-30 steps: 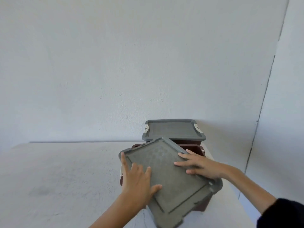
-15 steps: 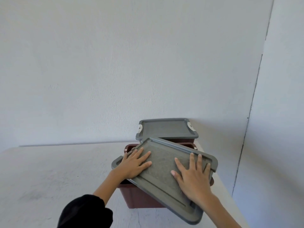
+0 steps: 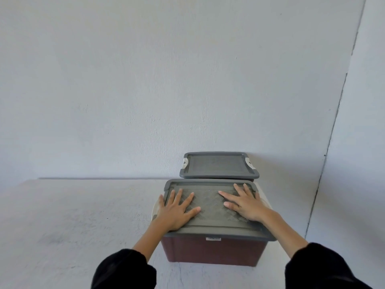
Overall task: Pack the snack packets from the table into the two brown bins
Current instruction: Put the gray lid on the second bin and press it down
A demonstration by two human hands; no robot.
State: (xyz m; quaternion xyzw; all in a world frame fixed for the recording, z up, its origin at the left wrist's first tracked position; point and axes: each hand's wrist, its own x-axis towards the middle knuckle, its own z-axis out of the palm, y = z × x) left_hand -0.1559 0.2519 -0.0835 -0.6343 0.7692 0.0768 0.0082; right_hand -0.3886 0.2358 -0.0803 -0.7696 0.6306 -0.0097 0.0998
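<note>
Two brown bins stand one behind the other at the right of the white table. The near bin (image 3: 212,252) carries a grey lid (image 3: 210,207) lying flat and square on its rim. My left hand (image 3: 177,209) presses flat on the lid's left half with fingers spread. My right hand (image 3: 243,203) presses flat on the right half. The far bin is almost hidden under its own grey lid (image 3: 218,165), which has white latches at both ends. No snack packets are in view.
The white table (image 3: 83,222) stretches to the left of the bins. A white wall (image 3: 166,80) rises right behind the far bin, and a second wall panel (image 3: 358,163) closes the right side.
The grey lid was skewed and tilted over the near bin; it has turned square and now lies flat on the rim. Both hands have shifted to press on top of it.
</note>
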